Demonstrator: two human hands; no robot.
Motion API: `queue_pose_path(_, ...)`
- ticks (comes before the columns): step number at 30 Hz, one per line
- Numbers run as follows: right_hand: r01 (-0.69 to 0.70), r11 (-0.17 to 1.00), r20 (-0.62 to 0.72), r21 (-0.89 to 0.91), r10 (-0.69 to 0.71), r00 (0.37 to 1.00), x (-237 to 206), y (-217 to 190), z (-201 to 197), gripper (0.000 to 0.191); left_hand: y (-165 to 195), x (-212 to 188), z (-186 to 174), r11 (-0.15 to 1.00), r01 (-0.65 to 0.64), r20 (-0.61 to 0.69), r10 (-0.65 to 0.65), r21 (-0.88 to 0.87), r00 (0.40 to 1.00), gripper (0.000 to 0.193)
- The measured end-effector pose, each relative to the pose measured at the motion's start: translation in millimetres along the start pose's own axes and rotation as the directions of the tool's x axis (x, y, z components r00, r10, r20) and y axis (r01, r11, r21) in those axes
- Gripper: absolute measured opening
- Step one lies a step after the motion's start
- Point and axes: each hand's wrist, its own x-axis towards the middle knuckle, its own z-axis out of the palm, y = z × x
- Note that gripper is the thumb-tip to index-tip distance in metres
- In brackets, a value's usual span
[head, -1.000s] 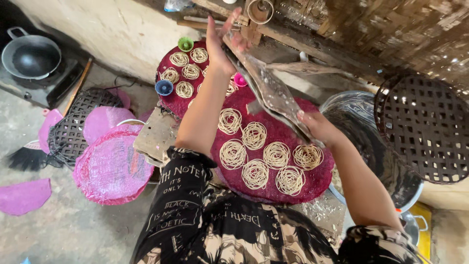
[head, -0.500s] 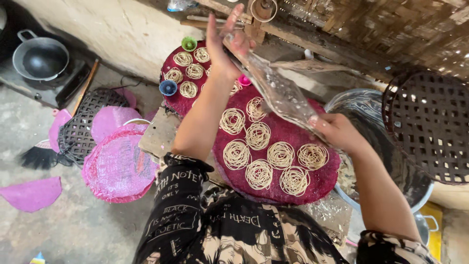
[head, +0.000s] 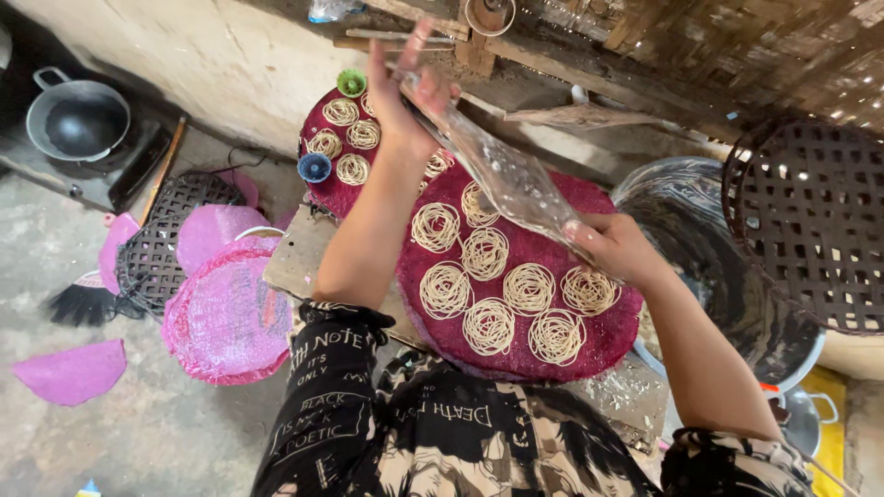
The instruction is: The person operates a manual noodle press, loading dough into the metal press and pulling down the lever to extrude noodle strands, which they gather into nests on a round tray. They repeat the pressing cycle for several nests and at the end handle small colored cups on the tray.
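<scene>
Both grips are pinching a clear plastic bag (head: 511, 175), stretching it taut above the near mat (head: 516, 354).
Left hand (head: 405, 87) is nipping the bag's far end between thumb and fingers, and the right hand (head: 612, 248) is closing on the near end; the film is looking light, limp and slippery, likely best held by its ends. Fragile noodle coils (head: 488, 253) are lying on the mat just beneath, a woven basket (head: 810, 221) is hanging right of it, and pink mats (head: 230, 317) are lying left.
</scene>
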Motion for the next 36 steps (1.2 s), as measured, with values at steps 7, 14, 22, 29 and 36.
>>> queue_pose_path(7,0.06,0.964,-0.122,-0.259,-0.095,0.988,7.7,30.6,-4.8,0.043,-36.4,10.4,-30.6,0.988,0.103,-0.037,-0.108,-0.117,0.993,0.069)
queue_pose_path(14,0.103,0.994,-0.21,-0.019,-0.105,0.972,16.0,50.1,-3.9,0.043,-27.6,21.6,-7.7,0.98,0.194,-0.058,-0.192,0.045,0.98,0.08)
queue_pose_path(22,0.184,0.846,-0.228,0.5,-0.077,0.971,-31.4,12.5,18.6,0.043,-32.8,-55.9,64.8,0.092,-0.581,0.567,-0.383,0.809,0.729,0.083)
queue_pose_path(29,0.404,0.892,-0.304,-0.201,-0.449,0.84,-67.7,-39.8,-8.5,0.054,-63.5,-92.3,132.1,-0.57,-0.507,0.553,-0.107,0.647,0.827,0.032)
queue_pose_path(36,0.449,0.371,-0.289,-0.813,-0.926,0.242,-123.2,-111.6,-56.0,0.045,-105.7,-108.8,197.6,-0.593,-0.561,0.341,-0.449,0.577,0.826,0.019)
